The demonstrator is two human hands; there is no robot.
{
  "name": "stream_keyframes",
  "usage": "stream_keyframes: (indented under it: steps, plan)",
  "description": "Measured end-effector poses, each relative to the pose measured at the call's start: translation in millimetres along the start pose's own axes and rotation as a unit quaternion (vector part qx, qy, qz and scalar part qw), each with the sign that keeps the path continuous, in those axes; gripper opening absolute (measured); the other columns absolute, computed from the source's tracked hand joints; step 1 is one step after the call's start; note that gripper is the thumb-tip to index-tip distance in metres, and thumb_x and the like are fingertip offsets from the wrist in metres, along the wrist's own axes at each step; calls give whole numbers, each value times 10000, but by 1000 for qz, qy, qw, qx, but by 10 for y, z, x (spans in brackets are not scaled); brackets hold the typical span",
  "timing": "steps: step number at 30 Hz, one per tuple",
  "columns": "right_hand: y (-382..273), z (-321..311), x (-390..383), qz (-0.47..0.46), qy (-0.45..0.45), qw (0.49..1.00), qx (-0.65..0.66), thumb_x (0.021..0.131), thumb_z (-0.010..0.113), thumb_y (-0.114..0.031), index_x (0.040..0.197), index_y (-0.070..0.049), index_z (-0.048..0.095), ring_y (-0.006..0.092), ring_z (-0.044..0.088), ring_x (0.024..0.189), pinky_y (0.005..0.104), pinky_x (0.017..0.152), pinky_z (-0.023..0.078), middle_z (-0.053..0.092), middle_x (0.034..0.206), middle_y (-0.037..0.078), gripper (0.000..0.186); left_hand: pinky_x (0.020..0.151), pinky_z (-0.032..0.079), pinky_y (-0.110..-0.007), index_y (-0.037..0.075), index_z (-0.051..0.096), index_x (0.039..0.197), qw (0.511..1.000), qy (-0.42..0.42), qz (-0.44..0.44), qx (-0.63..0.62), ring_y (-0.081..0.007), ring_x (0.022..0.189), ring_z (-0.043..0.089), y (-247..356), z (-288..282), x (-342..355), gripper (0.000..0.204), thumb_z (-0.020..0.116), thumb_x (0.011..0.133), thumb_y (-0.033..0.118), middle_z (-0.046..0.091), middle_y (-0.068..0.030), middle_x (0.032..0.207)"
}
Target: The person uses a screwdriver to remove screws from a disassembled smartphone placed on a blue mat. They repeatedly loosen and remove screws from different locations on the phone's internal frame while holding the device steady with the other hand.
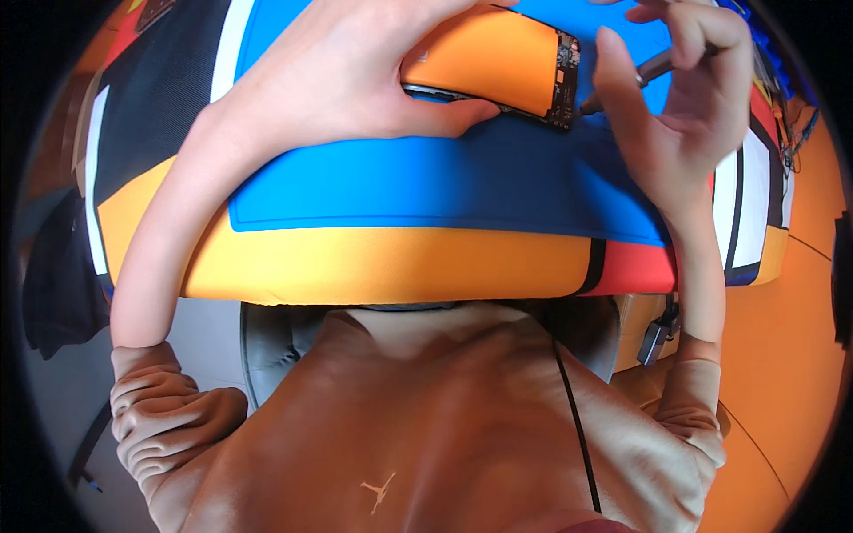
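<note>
My left hand [373, 84] grips an opened phone [480, 58] over the blue mat [400, 186], its thumb along the near edge. The phone shows an orange panel and, at its right end, an exposed dark circuit board [562, 80]. My right hand [675, 107] is closed on a slim dark tool [649, 73] with a metallic part; its tip points down and left, just right of the board. Some of the right fingers are cut off at the top of the view.
A multicoloured cloth [382, 262] covers the table around the mat. Cables [786, 133] lie at its right edge, and a black plug-like object [656, 342] hangs below. A dark chair [271, 346] and a dark cloth item [62, 275] sit beneath and left.
</note>
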State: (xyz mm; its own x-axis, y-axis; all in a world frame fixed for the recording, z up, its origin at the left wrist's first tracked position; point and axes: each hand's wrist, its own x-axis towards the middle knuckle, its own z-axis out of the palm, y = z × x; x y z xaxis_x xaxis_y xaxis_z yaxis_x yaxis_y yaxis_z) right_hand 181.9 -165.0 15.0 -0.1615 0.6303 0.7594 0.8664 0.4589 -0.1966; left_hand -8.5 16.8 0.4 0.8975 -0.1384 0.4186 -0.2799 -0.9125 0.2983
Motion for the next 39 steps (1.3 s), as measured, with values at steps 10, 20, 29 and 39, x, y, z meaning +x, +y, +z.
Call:
stream_keyframes:
  steps: [10, 20, 29, 39]
  plan:
    - [-121, 133, -86, 181, 21, 976, 117, 900, 598, 68, 1040, -75, 392, 55, 508, 756, 193, 638, 412, 597, 1127, 127, 287, 1058, 464, -461, 105, 616, 1379, 998, -3, -29, 47, -353, 1249, 561, 81, -53, 72, 674, 736, 849, 503, 604, -161, 1360]
    - [243, 185, -161, 427, 223, 846, 229, 987, 630, -88, 1027, -83, 468, 56, 512, 607, 212, 524, 435, 566, 837, 19, 167, 978, 493, -558, -54, 631, 1315, 885, -33, -367, 284, -471, 1205, 624, -636, -319, 66, 952, 462, 901, 787, 637, -368, 1232]
    - [685, 141, -235, 393, 312, 851, 152, 934, 616, -20, 922, -69, 494, 93, 529, 528, 239, 447, 412, 554, 706, 19, 132, 957, 563, -411, -46, 593, 1347, 881, -130, -399, 219, -350, 1048, 734, -889, -616, 347, 863, 785, 777, 573, 745, -239, 1078]
    - [657, 141, -195, 383, 317, 865, 68, 915, 611, -17, 913, -20, 527, 154, 557, 614, 304, 563, 468, 539, 721, 53, 84, 750, 556, -340, 102, 679, 1289, 982, 16, -38, 185, -269, 969, 679, -233, -770, 85, 498, 615, 851, -127, 657, -138, 1049]
